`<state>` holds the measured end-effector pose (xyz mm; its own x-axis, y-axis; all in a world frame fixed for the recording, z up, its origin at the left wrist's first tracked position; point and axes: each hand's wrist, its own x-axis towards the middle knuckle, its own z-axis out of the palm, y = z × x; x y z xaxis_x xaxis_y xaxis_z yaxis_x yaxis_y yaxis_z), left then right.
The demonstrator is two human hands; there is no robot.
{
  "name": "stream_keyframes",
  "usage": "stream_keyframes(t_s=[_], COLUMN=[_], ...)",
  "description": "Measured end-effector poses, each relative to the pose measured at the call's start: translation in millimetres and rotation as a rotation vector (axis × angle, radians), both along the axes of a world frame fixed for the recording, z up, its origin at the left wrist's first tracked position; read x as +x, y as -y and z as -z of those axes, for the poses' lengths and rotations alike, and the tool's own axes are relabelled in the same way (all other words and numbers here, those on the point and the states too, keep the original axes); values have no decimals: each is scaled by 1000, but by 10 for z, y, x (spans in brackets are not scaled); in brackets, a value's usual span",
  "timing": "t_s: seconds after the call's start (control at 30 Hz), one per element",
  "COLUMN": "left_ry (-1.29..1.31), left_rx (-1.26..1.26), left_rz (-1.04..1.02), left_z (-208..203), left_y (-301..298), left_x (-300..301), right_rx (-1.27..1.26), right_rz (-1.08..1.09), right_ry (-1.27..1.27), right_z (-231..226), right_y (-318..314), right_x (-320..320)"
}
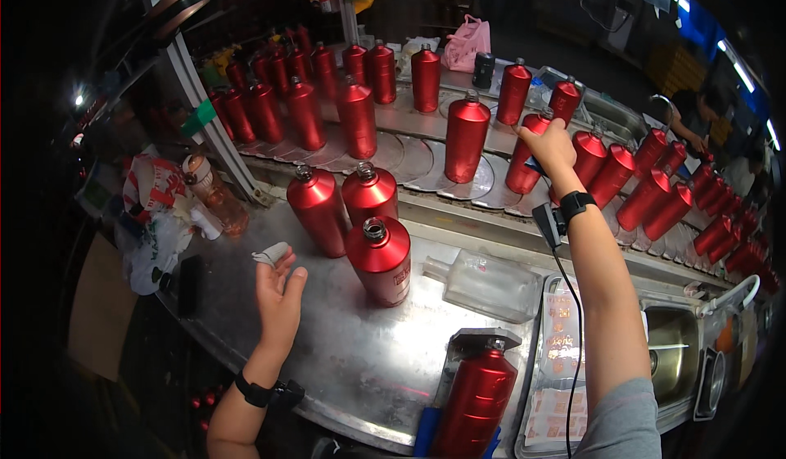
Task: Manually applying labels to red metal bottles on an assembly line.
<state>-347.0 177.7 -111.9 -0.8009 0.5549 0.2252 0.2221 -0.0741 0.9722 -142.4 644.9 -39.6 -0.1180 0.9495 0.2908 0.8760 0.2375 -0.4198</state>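
My right hand reaches out over the conveyor, its fingers closed around the shoulder of a red metallic bottle standing there. My left hand hovers above the metal worktable with fingers apart and nothing in it; a pale wrap covers a fingertip. Beside it stand three open-necked red bottles, the nearest one bearing a printed patch on its side. A clear glass bottle lies on its side to their right. Close to me, another red bottle leans in a holder with a metal plate at its neck.
Many red bottles line the conveyor behind the table. On the right, a tray holds printed sheets near a sink. A metal post, plastic bags and an amber bottle stand left. A dark cable hangs along my right arm.
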Motion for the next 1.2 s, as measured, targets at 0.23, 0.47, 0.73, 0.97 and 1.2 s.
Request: stream_keyframes(t_s=[0.23, 0.47, 0.73, 0.97, 1.2], left_ry=[-1, 24, -57, -63, -85], left_rx=[60, 58, 58, 56, 34], left_rz=[72, 67, 91, 119, 171], left_z=[5, 63, -193, -200, -216], left_y=[-71, 190, 72, 14, -39], left_x=[85, -179, 271, 394, 465], right_rx=[-6, 404, 50, 15, 5], right_rz=[28, 41, -63, 25, 50], right_ry=[50, 48, 1, 60, 85], right_z=[-86, -69, -82, -103, -74], right_y=[-38, 165, 164, 78, -38], right_x=[349, 305, -125, 150, 587])
